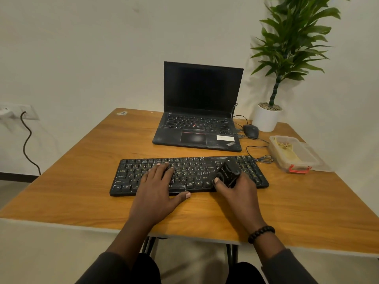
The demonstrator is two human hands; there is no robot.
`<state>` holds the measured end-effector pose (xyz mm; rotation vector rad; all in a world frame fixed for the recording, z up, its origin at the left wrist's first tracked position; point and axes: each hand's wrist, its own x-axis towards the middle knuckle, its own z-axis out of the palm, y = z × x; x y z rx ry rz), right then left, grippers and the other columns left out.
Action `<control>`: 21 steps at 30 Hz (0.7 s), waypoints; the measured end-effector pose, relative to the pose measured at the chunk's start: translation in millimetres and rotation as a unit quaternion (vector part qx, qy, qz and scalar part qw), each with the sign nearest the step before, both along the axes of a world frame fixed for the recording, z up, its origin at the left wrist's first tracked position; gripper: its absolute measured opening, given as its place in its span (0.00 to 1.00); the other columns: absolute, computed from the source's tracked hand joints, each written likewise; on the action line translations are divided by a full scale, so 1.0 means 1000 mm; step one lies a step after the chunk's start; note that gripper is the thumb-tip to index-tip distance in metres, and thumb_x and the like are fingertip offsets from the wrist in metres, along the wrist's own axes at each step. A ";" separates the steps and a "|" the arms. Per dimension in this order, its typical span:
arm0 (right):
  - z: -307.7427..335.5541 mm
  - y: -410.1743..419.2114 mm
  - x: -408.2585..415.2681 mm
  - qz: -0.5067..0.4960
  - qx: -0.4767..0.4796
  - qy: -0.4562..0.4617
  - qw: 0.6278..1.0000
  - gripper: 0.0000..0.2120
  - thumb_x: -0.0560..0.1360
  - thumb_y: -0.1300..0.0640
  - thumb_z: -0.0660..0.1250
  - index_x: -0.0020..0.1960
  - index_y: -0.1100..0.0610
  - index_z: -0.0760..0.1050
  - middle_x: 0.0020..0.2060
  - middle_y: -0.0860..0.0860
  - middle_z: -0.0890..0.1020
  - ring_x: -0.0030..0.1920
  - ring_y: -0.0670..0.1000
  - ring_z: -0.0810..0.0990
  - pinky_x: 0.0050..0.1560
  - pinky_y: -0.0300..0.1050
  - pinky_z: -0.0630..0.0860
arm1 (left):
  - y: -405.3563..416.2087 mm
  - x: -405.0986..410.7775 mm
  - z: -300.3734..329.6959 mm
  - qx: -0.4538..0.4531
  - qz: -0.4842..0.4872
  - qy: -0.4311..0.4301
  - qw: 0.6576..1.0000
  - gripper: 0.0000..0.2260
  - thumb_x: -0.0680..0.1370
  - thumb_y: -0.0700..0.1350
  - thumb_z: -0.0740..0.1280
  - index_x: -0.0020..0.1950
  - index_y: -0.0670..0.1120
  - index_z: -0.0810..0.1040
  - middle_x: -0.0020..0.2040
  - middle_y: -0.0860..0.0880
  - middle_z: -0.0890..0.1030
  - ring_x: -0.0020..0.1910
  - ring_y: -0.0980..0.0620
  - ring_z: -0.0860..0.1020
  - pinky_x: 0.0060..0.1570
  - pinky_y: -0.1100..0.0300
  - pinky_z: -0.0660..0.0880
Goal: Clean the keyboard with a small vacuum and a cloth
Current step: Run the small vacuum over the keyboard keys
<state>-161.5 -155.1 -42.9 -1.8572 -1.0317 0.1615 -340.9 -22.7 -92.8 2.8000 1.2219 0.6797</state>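
Right hand (239, 188) grips vacuum (229, 171) on keyboard (190, 175) — left hand (159, 187) flat, spread.

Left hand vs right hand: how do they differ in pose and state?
The left hand lies open and flat, fingers spread on the keyboard's middle keys, thumb over its near edge; the right hand is closed around the small black vacuum, set on the keys at the keyboard's right end. The left hand holds nothing; the right hand grips the tool. Only the right wrist wears a beaded bracelet. Both are bare, and both are over the keyboard.
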 end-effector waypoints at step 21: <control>-0.010 0.011 -0.025 0.004 0.010 0.042 0.999 0.06 0.72 0.53 0.73 0.45 0.51 0.76 0.39 0.44 0.80 0.39 0.40 0.78 0.35 0.28 0.70 | 0.001 0.001 0.000 -0.003 0.001 0.000 1.000 0.42 0.72 0.78 0.49 0.74 0.49 0.68 0.74 0.49 0.68 0.74 0.48 0.63 0.72 0.48 0.61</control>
